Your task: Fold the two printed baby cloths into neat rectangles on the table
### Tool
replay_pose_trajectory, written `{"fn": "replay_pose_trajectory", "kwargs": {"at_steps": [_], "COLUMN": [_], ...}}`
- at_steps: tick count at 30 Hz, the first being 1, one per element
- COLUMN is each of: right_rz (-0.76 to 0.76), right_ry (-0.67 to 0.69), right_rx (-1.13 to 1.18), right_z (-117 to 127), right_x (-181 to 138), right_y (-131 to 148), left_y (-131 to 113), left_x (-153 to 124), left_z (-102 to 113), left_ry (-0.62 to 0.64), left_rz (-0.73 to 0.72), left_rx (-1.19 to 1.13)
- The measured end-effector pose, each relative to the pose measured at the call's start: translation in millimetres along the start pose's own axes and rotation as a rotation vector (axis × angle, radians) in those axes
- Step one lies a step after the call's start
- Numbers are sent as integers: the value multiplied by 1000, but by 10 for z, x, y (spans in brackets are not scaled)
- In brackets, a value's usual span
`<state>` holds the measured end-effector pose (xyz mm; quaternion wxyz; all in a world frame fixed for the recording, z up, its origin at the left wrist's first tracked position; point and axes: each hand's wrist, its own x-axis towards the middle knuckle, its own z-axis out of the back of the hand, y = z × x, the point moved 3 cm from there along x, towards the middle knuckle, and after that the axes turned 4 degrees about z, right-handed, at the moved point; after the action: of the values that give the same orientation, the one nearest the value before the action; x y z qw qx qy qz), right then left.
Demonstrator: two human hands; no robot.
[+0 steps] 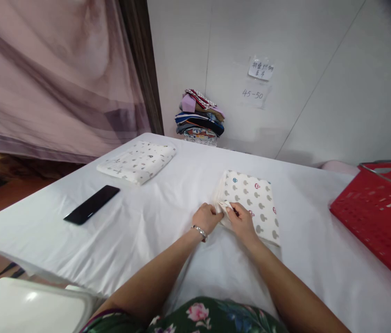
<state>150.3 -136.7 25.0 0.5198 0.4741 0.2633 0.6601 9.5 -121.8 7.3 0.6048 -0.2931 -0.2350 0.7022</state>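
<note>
Head view: left hand (206,218) and right hand (242,223) pinch the nearest corner of a white, mushroom-printed folded cloth (253,195), presumably controlling its layers.

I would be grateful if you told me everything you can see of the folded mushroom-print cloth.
The folded cloth is off-white, with rows of grey mushroom shapes and a few red and blue ones. It looks like soft fabric, folded into a roughly rectangular pad whose layered edges show on the left. It lies on the white-covered table, its near left corner lifted and bunched. The right hand pinches that corner; the left hand touches the layers beside it.
</note>
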Motion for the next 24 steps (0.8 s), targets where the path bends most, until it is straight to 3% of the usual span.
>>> {"fn": "replay_pose_trajectory", "kwargs": {"at_steps": [6,19,24], "right_rz": [42,368,383], "right_ry": [-37,295,287], "right_rx": [13,-483,-442], "right_z": [37,-102,-92], "right_x": [-20,-135,-131], "right_y": [42,91,65], "left_y": [49,102,103], "left_x": [32,54,57], "left_z": [28,55,65], "left_ry": [66,70,100], "left_rz": [52,10,27], "left_rx": [-120,-24,-44]}}
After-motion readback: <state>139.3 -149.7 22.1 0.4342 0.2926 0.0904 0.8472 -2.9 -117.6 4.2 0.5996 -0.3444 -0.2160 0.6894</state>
